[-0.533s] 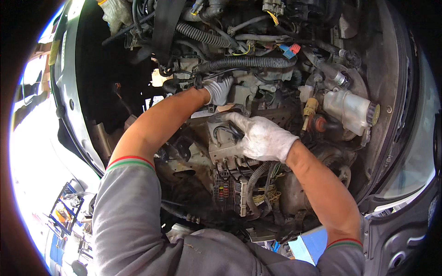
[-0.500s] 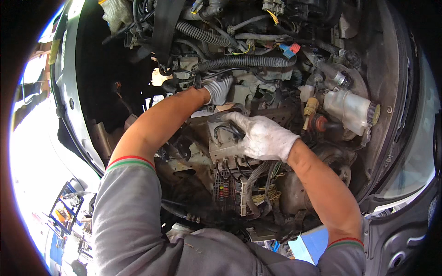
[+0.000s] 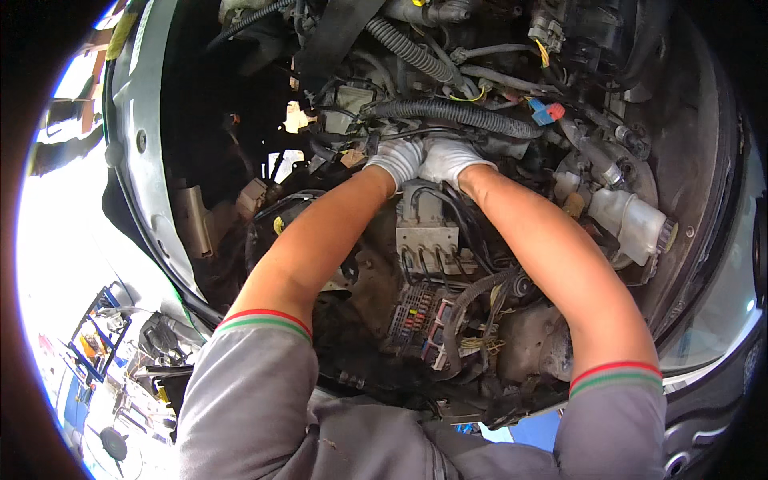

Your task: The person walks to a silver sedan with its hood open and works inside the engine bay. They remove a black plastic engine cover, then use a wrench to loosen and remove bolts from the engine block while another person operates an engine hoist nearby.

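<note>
Both my hands wear white knitted gloves and reach deep into a vehicle's engine bay. My left hand [image 3: 400, 158] and my right hand [image 3: 446, 158] are side by side, below a thick black corrugated hose [image 3: 456, 116]. A thin black cable [image 3: 438, 131] crosses just above them. My fingers point down and away among the parts, so their grip and anything in it are hidden. Just nearer than my hands sits a metal block [image 3: 428, 240] with several thin black pipes bent into it. Closer to me is a fuse box [image 3: 410, 320] with coloured fuses.
A whitish plastic reservoir [image 3: 628, 220] stands to the right of my right forearm. A blue and red connector [image 3: 546, 112] hangs beyond it. Along the left runs the grey body edge [image 3: 144, 160]. Loose wiring [image 3: 480, 344] lies near the fuse box, and a blue rack [image 3: 98, 336] is outside.
My right hand has left the top of the metal block and moved forward beside my left hand. The view has shifted, so the engine parts appear farther right.
</note>
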The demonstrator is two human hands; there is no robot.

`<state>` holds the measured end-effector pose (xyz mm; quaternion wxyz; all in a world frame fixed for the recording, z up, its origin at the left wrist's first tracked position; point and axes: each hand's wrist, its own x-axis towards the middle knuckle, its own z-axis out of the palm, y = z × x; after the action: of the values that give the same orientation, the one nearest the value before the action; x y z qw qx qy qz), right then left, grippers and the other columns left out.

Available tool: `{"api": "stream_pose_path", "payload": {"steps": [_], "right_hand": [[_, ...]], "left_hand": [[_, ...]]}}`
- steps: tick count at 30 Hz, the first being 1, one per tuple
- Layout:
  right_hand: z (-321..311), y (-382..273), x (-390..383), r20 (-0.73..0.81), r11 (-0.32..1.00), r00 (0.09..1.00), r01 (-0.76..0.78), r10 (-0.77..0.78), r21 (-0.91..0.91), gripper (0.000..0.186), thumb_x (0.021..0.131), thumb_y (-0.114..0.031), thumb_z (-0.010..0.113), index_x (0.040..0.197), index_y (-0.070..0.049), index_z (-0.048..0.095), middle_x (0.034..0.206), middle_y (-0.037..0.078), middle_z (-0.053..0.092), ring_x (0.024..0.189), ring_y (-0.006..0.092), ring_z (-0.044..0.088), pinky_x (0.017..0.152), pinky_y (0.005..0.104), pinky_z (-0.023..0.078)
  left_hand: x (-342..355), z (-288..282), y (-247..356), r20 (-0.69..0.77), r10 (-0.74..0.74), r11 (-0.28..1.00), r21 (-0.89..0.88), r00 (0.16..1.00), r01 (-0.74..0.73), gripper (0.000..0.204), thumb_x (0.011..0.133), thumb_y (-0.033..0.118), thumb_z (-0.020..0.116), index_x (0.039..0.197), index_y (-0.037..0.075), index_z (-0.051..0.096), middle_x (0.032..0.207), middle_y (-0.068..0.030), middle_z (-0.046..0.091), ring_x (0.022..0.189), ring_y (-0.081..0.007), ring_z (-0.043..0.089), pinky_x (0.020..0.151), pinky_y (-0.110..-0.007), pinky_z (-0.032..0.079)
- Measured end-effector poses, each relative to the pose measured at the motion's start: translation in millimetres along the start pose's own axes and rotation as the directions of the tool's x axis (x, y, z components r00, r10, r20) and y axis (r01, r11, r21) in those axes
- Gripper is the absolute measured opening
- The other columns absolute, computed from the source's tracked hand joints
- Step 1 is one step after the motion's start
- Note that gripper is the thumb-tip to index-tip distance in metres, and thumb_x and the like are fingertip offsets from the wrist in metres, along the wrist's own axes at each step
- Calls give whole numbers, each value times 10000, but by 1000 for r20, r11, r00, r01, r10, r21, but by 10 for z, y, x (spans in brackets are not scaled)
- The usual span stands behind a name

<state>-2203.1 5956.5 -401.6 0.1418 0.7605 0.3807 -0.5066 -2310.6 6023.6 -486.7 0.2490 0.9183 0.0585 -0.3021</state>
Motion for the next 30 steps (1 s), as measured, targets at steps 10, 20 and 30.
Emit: {"api": "stream_pose_path", "payload": {"steps": [10,20,30], "right_hand": [[199,-111,-137,-163,993,982,85,-99,-87,726,815,-510,679,1351,-23,633,1360,276,619,1230,426,615,1071,455,483],[174,45,41,33,995,998,-47,50,-85,697,774,-454,702,1331,-38,660,1368,240,626,1228,389,633,1044,443,513],[-4,200,321,82,989,988,-134,128,63,519,843,-395,578,1155,-12,739,1229,225,705,1092,358,678,981,434,495]], "left_hand": [[-276,-13,96,-95,-125,971,193,987,142,339,1007,145,430,1255,15,621,1178,-250,687,968,-405,728,702,-538,598],[-489,-327,145,293,-511,707,-391,808,589,423,909,304,578,1185,41,763,1241,-199,727,1153,-346,711,912,-472,567],[-555,-357,156,188,-442,804,-349,877,480,392,906,303,573,1141,70,786,1169,-161,759,1116,-344,724,908,-446,570]]}}
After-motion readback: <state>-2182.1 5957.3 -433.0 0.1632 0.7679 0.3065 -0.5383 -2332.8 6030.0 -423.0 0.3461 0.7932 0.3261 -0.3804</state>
